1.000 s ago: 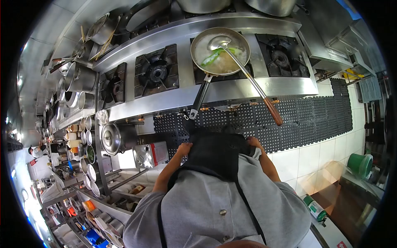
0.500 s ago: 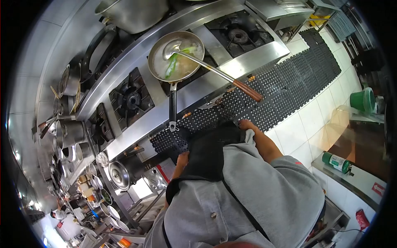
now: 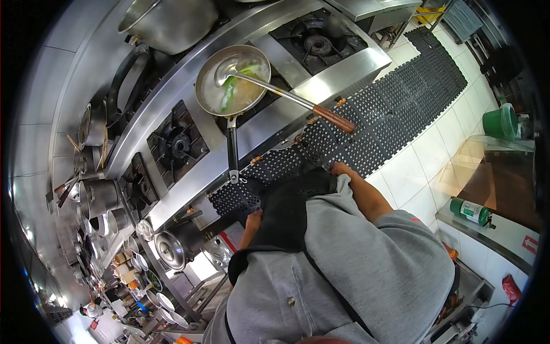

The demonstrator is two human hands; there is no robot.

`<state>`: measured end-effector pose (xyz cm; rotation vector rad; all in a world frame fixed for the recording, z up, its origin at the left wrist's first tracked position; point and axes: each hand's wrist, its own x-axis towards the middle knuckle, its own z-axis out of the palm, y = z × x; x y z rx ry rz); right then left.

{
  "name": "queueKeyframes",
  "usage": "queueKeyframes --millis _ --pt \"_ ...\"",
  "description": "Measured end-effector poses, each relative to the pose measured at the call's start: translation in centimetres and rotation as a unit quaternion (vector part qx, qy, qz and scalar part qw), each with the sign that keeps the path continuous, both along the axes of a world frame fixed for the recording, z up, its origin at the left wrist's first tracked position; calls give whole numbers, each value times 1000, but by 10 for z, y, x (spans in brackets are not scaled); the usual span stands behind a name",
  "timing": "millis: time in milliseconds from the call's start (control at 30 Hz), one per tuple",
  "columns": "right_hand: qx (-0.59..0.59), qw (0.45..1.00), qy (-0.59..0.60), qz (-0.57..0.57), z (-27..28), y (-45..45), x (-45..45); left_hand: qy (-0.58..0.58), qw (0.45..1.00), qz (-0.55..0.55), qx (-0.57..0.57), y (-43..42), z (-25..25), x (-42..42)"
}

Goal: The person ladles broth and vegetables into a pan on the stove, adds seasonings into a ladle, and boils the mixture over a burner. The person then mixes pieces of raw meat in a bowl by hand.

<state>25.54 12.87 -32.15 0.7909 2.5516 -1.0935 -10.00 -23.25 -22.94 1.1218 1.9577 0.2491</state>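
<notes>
A frying pan sits on a burner, its black handle pointing back at me. Cloudy liquid with green vegetable pieces fills it. A ladle rests in the pan, its wooden-handled end sticking out over the stove front, with no hand on it. Low by the left side of my black apron is my left hand. My right hand is against the apron's right edge. Both hands are apart from the pan and ladle, and their fingers are mostly hidden.
Gas burners flank the pan on the steel stove. A large pot stands behind it. Black perforated mats cover the floor. At the right are a green bucket and a green canister; a lidded pot stands left.
My view has shifted slightly, so the stove and pan sit a little further left in it. Both hands stay by the apron. The ladle still lies in the pan.
</notes>
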Motion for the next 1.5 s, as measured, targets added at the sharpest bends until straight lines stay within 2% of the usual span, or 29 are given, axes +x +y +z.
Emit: queueKeyframes --millis 100,200,267,300,333,400,433,467,500,567,600,700,767,800,867,1000,1167,1267,1400,1500 --pt "14 999 -35 25 24 3 -8 -4 1000 18 -10 -4 -8 -1" --pt "18 998 -55 35 56 2 -15 -7 998 29 57 -8 -1 4" --pt "-20 994 -87 -68 99 0 -22 11 999 19 34 -11 -3 3" --pt "-19 994 -86 -66 93 1 -22 12 999 21 35 -12 -10 3" --pt "-13 996 -76 -50 81 4 -20 -56 988 146 -13 -12 -18 3" --pt "-6 997 -65 -33 71 8 -20 -123 954 267 -59 -16 -26 4" --pt "-9 997 -73 -25 75 9 -22 -7 993 115 -9 -16 -20 7" --pt "-13 996 -81 -18 79 11 -23 110 992 -42 40 -15 -13 9" --pt "-12 997 -80 -19 72 13 -23 111 992 -43 42 -11 -3 11" --pt "21 991 -91 99 47 19 -22 -39 981 183 -48 -2 13 13" --pt "24 991 -90 98 43 20 -22 -38 981 183 -45 0 12 11" --pt "44 992 -98 69 41 18 -22 30 999 44 2 -5 5 8" --pt "7 994 -109 9 66 19 -24 74 996 -50 32 -9 3 6" --pt "8 994 -109 7 79 19 -25 74 995 -52 33 -8 4 5" --pt "4 992 -127 -4 98 18 -26 121 981 -137 69 -4 9 6" --pt "3 992 -123 -18 91 16 -26 98 982 -130 93 -16 -16 -1" --pt "-9 992 -121 -39 46 12 -20 81 990 -100 60 -14 -3 -1" --pt "22 991 -129 24 49 9 -21 81 991 -95 54 -14 -1 1" --pt "-1 993 -114 1 74 6 -20 80 991 -90 51 -18 -4 2" --pt "7 989 -145 -17 84 7 -23 78 992 -87 52 -19 -4 2"
